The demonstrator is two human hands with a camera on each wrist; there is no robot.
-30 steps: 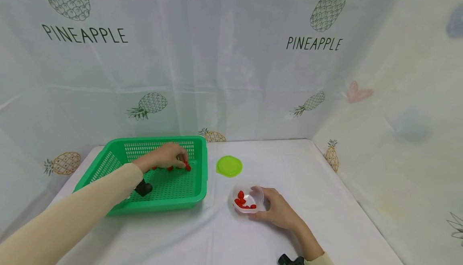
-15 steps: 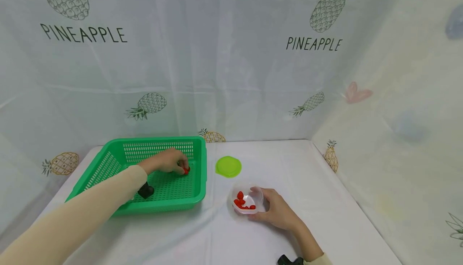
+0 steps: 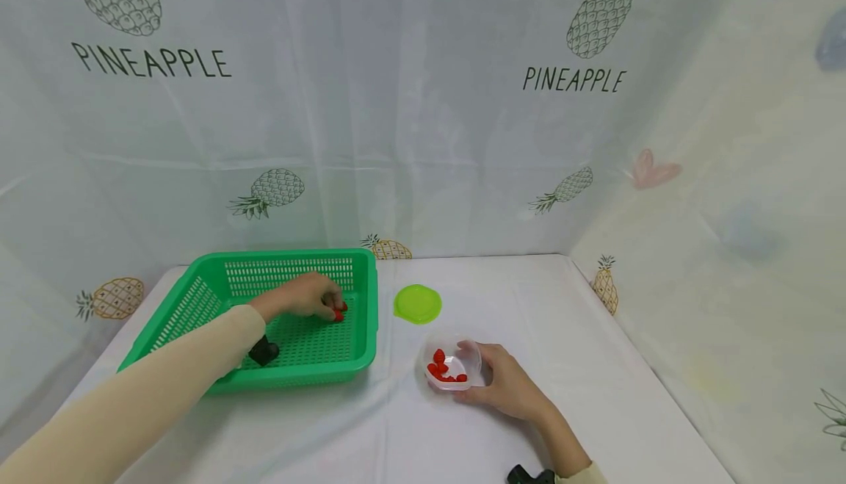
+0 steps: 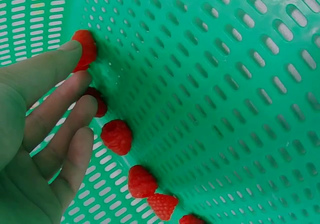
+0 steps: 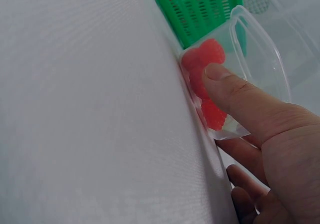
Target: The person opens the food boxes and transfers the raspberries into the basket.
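Note:
My left hand (image 3: 305,296) reaches into the green plastic basket (image 3: 317,375). In the left wrist view its thumb presses a red raspberry (image 4: 85,47) near the basket's corner; the index finger is mostly hidden behind. The other fingers are bent loosely, and a dark red raspberry (image 4: 100,103) shows just past their tips. More raspberries lie in a row along the basket wall, such as this raspberry (image 4: 117,137). My right hand (image 3: 509,385) grips the side of a small clear plastic tub (image 3: 456,387) on the table. Several raspberries (image 5: 212,115) sit in it.
A lime-green lid (image 3: 418,304) lies flat behind the tub, right of the basket. A white cloth covers the table (image 3: 562,322). Behind it hangs a pineapple-print curtain (image 3: 423,139). Dark wrist devices show at both wrists, one by the right wrist (image 3: 529,475).
My left hand has moved slightly down toward the basket's front, with a raspberry at its fingertips now a little nearer. The right hand and the tub have stayed still.

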